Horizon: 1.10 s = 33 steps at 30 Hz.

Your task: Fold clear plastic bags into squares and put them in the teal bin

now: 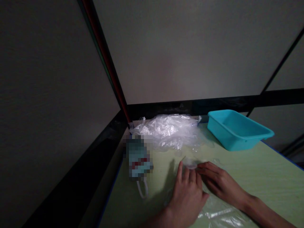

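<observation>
My left hand (188, 193) lies over a thin clear plastic bag (219, 212) on the pale green table, its fingers bent down onto the plastic. Beside it, at the right, my right hand (218, 180) has its fingers pressed together on the bag's far end. A small whitish part of the plastic (190, 163) shows just beyond the fingertips. What lies under the left fingers is hidden.
A heap of clear plastic bags (168, 129) lies at the table's back edge. A turquoise basin (237, 129) stands at the back right. A blurred-out object (139, 158) with a white loop is at the left. Walls enclose the back and left.
</observation>
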Tool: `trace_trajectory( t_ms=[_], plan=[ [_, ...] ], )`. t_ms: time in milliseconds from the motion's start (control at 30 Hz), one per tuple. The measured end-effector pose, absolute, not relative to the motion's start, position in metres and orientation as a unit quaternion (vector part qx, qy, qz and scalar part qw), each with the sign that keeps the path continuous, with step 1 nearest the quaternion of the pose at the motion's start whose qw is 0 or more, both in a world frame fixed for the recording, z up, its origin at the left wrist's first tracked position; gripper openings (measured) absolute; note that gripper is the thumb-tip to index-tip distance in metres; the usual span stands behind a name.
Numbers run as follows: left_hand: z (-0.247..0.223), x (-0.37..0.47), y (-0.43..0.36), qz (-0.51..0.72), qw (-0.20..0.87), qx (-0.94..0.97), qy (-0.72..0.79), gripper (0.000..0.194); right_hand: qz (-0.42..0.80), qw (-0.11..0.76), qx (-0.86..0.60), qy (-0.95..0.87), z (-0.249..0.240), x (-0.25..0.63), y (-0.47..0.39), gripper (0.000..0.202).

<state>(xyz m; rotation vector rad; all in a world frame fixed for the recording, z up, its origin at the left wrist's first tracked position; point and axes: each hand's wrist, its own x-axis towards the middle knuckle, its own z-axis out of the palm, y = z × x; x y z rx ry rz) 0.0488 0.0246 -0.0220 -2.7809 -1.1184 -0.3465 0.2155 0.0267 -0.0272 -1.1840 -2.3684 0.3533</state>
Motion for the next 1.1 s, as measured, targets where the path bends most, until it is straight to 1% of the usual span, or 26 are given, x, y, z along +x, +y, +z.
trace_trajectory(
  t_ms=[167, 267, 333, 400, 433, 500, 700, 867, 1000, 1100],
  plan=[
    [-0.016, 0.04, 0.037, -0.065, 0.095, -0.881, -0.459, 0.061, 0.123, 0.189, -0.447, -0.866, -0.029, 0.213, 0.028, 0.041],
    [-0.012, 0.038, 0.043, -0.062, 0.105, -0.866, -0.485, 0.061, 0.126, 0.153, -0.456, -0.868, -0.028, 0.213, 0.028, 0.046],
    [-0.009, 0.039, 0.044, -0.081, 0.104, -0.869, -0.478, 0.054, 0.133, 0.136, -0.45, -0.872, -0.027, 0.214, 0.029, 0.05],
    [-0.01, 0.04, 0.043, -0.11, 0.092, -0.883, -0.447, 0.043, 0.144, 0.127, -0.435, -0.88, -0.025, 0.217, 0.029, 0.052],
    [-0.012, 0.04, 0.042, -0.124, 0.081, -0.892, -0.428, 0.039, 0.149, 0.126, -0.427, -0.883, -0.024, 0.219, 0.03, 0.053],
    [-0.018, 0.041, 0.041, -0.14, 0.056, -0.904, -0.401, 0.036, 0.159, 0.132, -0.415, -0.886, -0.022, 0.223, 0.031, 0.054],
    [-0.035, 0.038, 0.045, -0.128, -0.007, -0.901, -0.415, 0.044, 0.165, 0.157, -0.459, -0.859, -0.018, 0.218, 0.033, 0.053],
    [-0.031, 0.036, 0.049, -0.137, -0.06, -0.879, -0.453, 0.047, 0.166, 0.165, -0.469, -0.852, -0.016, 0.205, 0.032, 0.051],
    [-0.023, 0.033, 0.051, -0.141, -0.068, -0.872, -0.464, 0.045, 0.17, 0.18, -0.48, -0.842, -0.011, 0.204, 0.034, 0.049],
    [-0.021, 0.028, 0.052, -0.138, -0.057, -0.872, -0.466, 0.045, 0.164, 0.164, -0.486, -0.842, -0.01, 0.204, 0.035, 0.05]
  ],
)
